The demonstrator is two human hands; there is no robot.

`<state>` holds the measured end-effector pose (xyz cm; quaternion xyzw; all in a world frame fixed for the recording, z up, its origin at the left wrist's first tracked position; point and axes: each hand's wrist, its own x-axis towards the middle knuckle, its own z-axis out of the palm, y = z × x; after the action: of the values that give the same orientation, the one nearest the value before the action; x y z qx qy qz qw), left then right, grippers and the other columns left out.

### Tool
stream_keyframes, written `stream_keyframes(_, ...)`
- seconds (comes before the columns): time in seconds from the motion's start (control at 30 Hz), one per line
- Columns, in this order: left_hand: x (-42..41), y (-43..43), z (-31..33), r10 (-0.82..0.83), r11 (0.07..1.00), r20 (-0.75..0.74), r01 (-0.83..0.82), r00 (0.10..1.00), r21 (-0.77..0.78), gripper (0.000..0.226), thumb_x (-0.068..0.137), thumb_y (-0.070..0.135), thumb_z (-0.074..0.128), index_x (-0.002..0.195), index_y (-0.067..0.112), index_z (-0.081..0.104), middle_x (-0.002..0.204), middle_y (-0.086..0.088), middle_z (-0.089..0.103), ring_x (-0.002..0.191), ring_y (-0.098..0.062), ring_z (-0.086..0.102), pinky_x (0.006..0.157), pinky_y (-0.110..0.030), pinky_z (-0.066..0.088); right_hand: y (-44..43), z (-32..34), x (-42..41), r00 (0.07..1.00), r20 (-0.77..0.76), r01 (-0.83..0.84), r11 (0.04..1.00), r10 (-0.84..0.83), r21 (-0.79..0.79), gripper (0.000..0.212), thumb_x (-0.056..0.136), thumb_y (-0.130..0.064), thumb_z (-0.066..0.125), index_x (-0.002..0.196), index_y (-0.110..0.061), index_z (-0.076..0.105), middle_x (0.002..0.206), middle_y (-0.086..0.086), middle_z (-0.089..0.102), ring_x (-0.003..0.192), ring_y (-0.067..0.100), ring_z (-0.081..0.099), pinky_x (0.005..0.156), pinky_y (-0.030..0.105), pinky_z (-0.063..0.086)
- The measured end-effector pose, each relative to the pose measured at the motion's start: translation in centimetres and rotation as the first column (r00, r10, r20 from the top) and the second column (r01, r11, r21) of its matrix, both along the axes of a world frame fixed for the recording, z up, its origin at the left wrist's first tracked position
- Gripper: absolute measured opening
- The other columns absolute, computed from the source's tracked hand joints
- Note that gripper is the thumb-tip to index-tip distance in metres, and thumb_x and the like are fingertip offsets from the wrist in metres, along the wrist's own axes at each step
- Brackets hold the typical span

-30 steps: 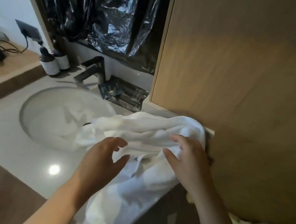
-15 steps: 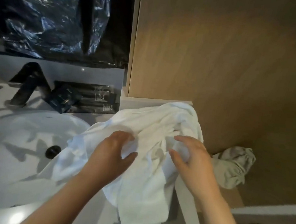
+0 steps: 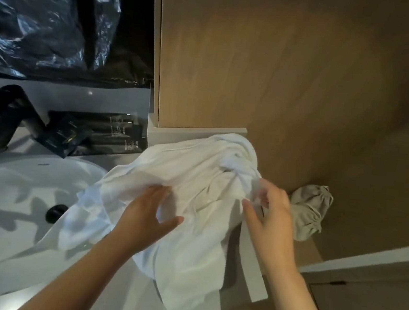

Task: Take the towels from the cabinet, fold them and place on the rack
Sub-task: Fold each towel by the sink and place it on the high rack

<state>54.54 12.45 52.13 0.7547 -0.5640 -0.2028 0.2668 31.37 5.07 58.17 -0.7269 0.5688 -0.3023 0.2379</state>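
White towel (image 3: 196, 179) over counter (image 3: 253, 272) edge, beside sink (image 3: 8, 186).

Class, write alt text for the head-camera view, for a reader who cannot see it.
Two bare hands work a crumpled white towel draped over the counter beside a white sink: the left hand rests on it, the right hand touches a bunched fold. A greyish towel lies crumpled to the right.

The towel (image 3: 196, 179) is white, the crumpled cloth (image 3: 310, 210) grey, the faucet (image 3: 5, 115) black, the cabinet (image 3: 257, 60) tan.
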Motion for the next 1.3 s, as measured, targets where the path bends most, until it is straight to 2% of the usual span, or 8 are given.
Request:
stream_keyframes(0.13, -0.4, -0.1, -0.3, 0.005, 1.0, 0.019, -0.005, 1.0, -0.001, 0.077, 0.075, 0.056, 0.073, 0.138, 0.017, 0.05, 0.139, 0.003, 0.052, 0.125, -0.017, 0.051, 0.1, -0.026, 0.038, -1.1, 0.2, -0.2, 0.996, 0.031, 0.078, 0.996, -0.08, 0.041, 0.067, 0.091, -0.035, 0.066, 0.149, -0.028, 0.033, 0.127, -0.017, 0.036, 0.091, -0.005, 0.054, 0.07, 0.007, 0.041)
stream_keyframes(0.33, -0.4, 0.1, -0.2, 0.017, 1.0, -0.015, -0.017, 1.0, 0.004, 0.076, 0.077, 0.059, 0.068, 0.139, 0.022, 0.047, 0.139, 0.008, 0.051, 0.122, -0.013, 0.052, 0.098, -0.026, 0.041, -2.4, 0.4, 0.3, 0.999, 0.013, 0.043, 0.999, -0.043, 0.016, 0.039, 0.092, -0.028, 0.066, 0.129, -0.017, 0.061, 0.095, -0.007, 0.058, 0.073, 0.003, 0.056, 0.061, 0.008, 0.04)
stream_keyframes(0.47, -0.6, 0.2, -0.4, 0.025, 1.0, -0.014, -0.025, 1.0, -0.014, 0.074, 0.077, 0.059, 0.067, 0.138, 0.022, 0.048, 0.136, 0.007, 0.053, 0.118, -0.012, 0.053, 0.094, -0.023, 0.041, -3.0, 0.4, 0.7, 0.993, 0.031, 0.113, 0.993, -0.114, 0.037, 0.025, 0.092, -0.027, 0.066, 0.114, -0.017, 0.064, 0.106, -0.003, 0.054, 0.077, 0.001, 0.053, 0.062, 0.005, 0.039)
stream_keyframes(0.67, -0.7, 0.3, 0.2, 0.062, 0.996, -0.109, -0.054, 0.992, 0.077, 0.092, 0.074, 0.07, 0.06, 0.149, 0.028, 0.029, 0.142, 0.005, 0.05, 0.127, -0.018, 0.051, 0.101, -0.033, 0.043, -1.4, 1.2, 1.0, 0.973, 0.167, -0.174, 0.982, 0.161, 0.069, 0.009, 0.095, -0.017, 0.06, 0.089, -0.023, 0.064, 0.085, -0.011, 0.065, 0.079, 0.005, 0.06, 0.066, 0.013, 0.045)
stream_keyframes(0.83, -0.5, 0.3, 1.7, 0.161, 0.985, -0.349, -0.173, 0.923, -0.004, 0.061, 0.081, 0.07, 0.042, 0.112, 0.021, 0.061, 0.103, 0.003, 0.067, 0.098, -0.018, 0.062, 0.075, -0.017, 0.043, 1.0, 0.1, 0.7, 0.938, 0.098, -0.342, 0.935, 0.333, 0.091, 0.013, 0.096, -0.014, 0.058, 0.089, -0.023, 0.063, 0.087, -0.015, 0.064, 0.085, 0.005, 0.058, 0.07, 0.017, 0.045)
stream_keyframes(0.97, -1.3, 0.2, 3.3, 0.167, 0.982, -0.34, -0.187, 0.926, -0.028, 0.065, 0.079, 0.07, 0.045, 0.117, 0.021, 0.064, 0.11, 0.003, 0.067, 0.103, -0.015, 0.062, 0.09, -0.035, 0.05, 1.3, -1.1, 0.0, 0.938, 0.121, -0.34, 0.929, 0.325, 0.145, 0.013, 0.095, -0.013, 0.06, 0.088, -0.023, 0.065, 0.088, -0.016, 0.064, 0.088, 0.0, 0.056, 0.07, 0.009, 0.041)
stream_keyframes(1.13, -4.4, -2.8, 5.1, 0.102, 0.985, -0.282, -0.138, 0.954, -0.109, 0.036, 0.084, 0.049, 0.065, 0.103, 0.019, 0.07, 0.096, 0.007, 0.071, 0.083, -0.005, 0.064, 0.07, -0.013, 0.046, 2.1, -2.4, 0.2, 0.944, 0.153, -0.313, 0.941, 0.293, 0.13, 0.016, 0.094, -0.016, 0.061, 0.087, -0.029, 0.066, 0.086, -0.019, 0.063, 0.087, 0.003, 0.057, 0.072, 0.016, 0.048)
stream_keyframes(1.3, -6.0, -6.1, 4.8, 0.135, 0.99, -0.466, -0.136, 0.874, 0.032, 0.032, 0.085, 0.034, 0.07, 0.088, 0.002, 0.07, 0.074, 0.0, 0.064, 0.073, -0.014, 0.058, 0.073, -0.022, 0.045, 2.2, -2.3, -0.6, 0.934, 0.237, -0.314, 0.929, 0.266, 0.194, 0.019, 0.093, -0.017, 0.062, 0.084, -0.033, 0.067, 0.087, -0.019, 0.067, 0.084, 0.007, 0.061, 0.072, 0.023, 0.052)
